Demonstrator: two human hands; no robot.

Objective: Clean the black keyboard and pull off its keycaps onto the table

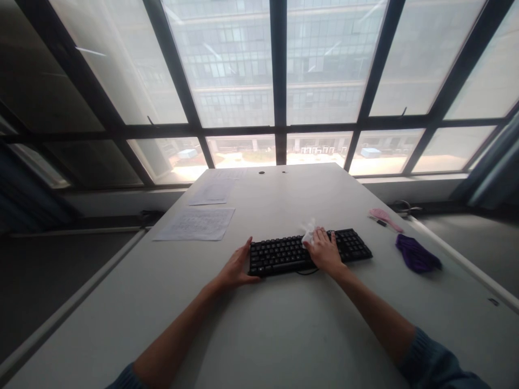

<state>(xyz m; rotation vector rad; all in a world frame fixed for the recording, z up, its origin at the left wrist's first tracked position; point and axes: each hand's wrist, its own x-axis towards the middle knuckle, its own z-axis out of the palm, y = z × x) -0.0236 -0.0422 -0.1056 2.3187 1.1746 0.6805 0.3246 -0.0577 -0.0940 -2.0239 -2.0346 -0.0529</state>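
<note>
A black keyboard (279, 254) lies on the white table (284, 324), its cable showing beneath the front edge. My left hand (237, 267) grips the keyboard's left end, with the thumb at the front corner and the fingers along the side. Over the keys right of the middle, my right hand (323, 249) presses a crumpled white tissue (308, 232) against the keyboard. The fingers of this hand are close together on the tissue, and part of the tissue sticks out to their left.
Written sheets of paper (197, 224) lie at the left. Toward the right edge are a pink hairbrush (387, 219), a dark pen-like item (378, 221) and a purple cloth item (417, 254). Large windows stand behind the table.
</note>
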